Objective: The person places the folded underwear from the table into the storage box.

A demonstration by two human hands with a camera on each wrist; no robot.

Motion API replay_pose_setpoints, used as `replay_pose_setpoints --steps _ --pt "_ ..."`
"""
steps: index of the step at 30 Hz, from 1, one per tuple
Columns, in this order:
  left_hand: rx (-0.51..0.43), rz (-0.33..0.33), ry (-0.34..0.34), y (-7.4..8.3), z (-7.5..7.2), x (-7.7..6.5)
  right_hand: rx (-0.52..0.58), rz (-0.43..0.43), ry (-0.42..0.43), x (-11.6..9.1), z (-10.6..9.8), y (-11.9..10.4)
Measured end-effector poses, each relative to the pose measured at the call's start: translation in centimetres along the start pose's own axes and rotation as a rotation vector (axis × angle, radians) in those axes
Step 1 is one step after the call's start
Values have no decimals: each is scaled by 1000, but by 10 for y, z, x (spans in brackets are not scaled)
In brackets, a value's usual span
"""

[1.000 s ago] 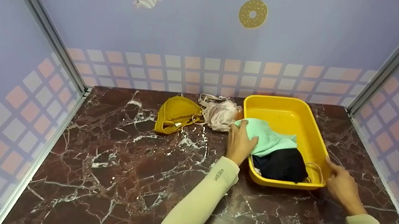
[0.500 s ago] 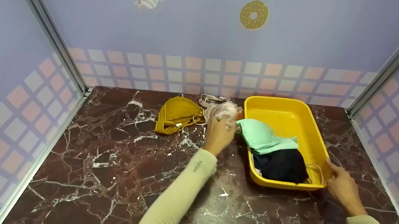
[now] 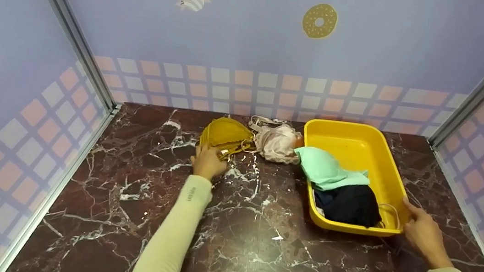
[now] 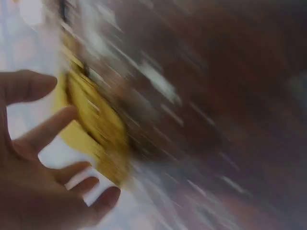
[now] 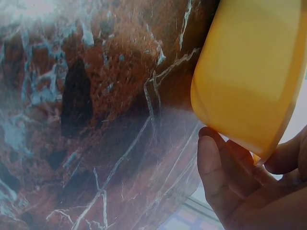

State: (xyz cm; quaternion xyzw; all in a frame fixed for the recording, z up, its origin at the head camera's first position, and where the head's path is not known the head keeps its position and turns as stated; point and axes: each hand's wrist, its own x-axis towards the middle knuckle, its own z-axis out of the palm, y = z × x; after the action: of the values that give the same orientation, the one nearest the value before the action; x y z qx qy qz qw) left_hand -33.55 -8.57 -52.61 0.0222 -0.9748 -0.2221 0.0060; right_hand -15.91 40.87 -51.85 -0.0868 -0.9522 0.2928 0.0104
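A mustard-yellow bra (image 3: 226, 134) lies near the back wall, and my left hand (image 3: 208, 163) reaches its front edge. The left wrist view is blurred, but that hand's fingers (image 4: 45, 132) are spread beside the yellow bra (image 4: 98, 120), thumb apart. Touching the mustard bra on its right is a pale pink lace bra (image 3: 279, 143). My right hand (image 3: 425, 233) pinches the right rim of a yellow plastic tub (image 3: 346, 227), thumb on one side and fingers beneath in the right wrist view. Inside the tub, a mint-green bra (image 3: 328, 167) overlaps a black garment (image 3: 346, 204).
The dark red marbled tabletop (image 3: 246, 247) is bounded by a lilac back wall (image 3: 244, 39) and side walls with metal corner strips. Small white scraps (image 3: 277, 238) lie on the table. A pale cord (image 3: 392, 210) curls in the tub's front right corner.
My left hand has left the mint bra at the tub's edge, passed over the pink bra and moved left to the mustard one. The right hand stays on the tub.
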Motion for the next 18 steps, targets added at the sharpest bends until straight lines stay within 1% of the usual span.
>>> replay_pose_setpoints --steps 3,5,9,14,18 --pt "-10 -9 -75 -20 -4 0 0 -4 -3 0 0 0" --pt "-12 6 -100 -25 -6 -1 5 -8 5 0 0 1" --pt "24 36 -104 -29 -11 -4 12 -29 19 -1 -1 2" --pt "85 68 -104 -36 -18 -11 -8 -37 28 -2 1 0" --pt "130 122 -91 -43 -25 -19 -18 -23 23 -1 2 -1"
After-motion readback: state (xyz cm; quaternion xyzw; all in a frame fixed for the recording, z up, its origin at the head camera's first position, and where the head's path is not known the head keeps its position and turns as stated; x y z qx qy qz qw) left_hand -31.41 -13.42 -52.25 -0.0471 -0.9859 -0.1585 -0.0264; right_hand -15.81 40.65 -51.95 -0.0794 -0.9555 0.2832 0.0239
